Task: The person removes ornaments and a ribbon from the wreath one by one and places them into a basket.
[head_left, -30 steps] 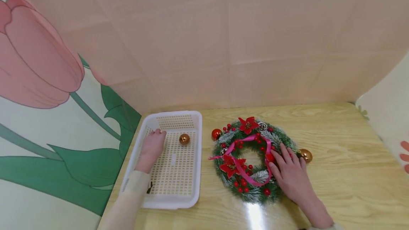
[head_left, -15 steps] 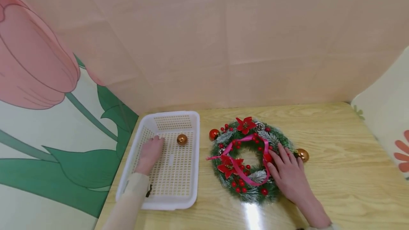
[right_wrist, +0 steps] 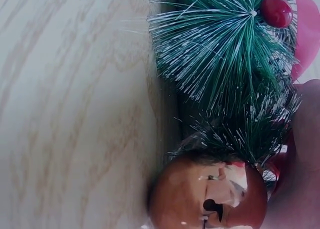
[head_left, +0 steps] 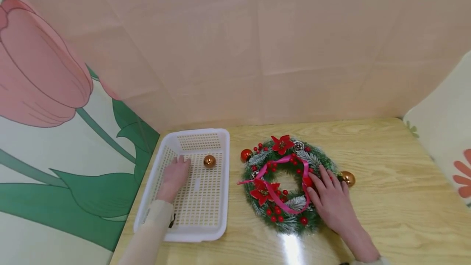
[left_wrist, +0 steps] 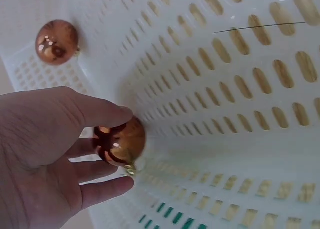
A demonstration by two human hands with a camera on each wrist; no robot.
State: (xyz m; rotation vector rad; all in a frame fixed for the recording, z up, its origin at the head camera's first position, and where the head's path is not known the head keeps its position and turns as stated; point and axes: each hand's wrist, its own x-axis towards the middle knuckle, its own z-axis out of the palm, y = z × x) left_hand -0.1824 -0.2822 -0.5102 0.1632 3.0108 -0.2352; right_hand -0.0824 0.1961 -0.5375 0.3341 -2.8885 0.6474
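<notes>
In the left wrist view my left hand (left_wrist: 55, 149) holds a shiny copper Christmas ball (left_wrist: 127, 141) with a gold cap, thumb on one side and fingers on the other. That hand reaches inside a white plastic basket (head_left: 223, 199), where a second copper ball (head_left: 209, 161) lies to its right. My right hand (head_left: 334, 203) rests on the right side of a green Christmas wreath (head_left: 257, 212), fingers spread over the branches. Red flowers, berries, pinecones and a pink ribbon (head_left: 282, 205) decorate the wreath. Another copper ball (right_wrist: 207, 194) sits at its outer edge, close to my right hand.
A red ball (head_left: 246, 155) sits at the wreath's upper left edge, and a gold-brown ball (head_left: 347, 179) at its right. The wooden table (head_left: 397, 199) meets a pinkish covered wall (head_left: 312, 52) behind. A tulip-painted wall (head_left: 44, 68) stands close by the basket's left.
My left hand has sunk a little deeper into the basket and its fingers have shifted. My right hand stays on the wreath. The head view has shifted slightly.
</notes>
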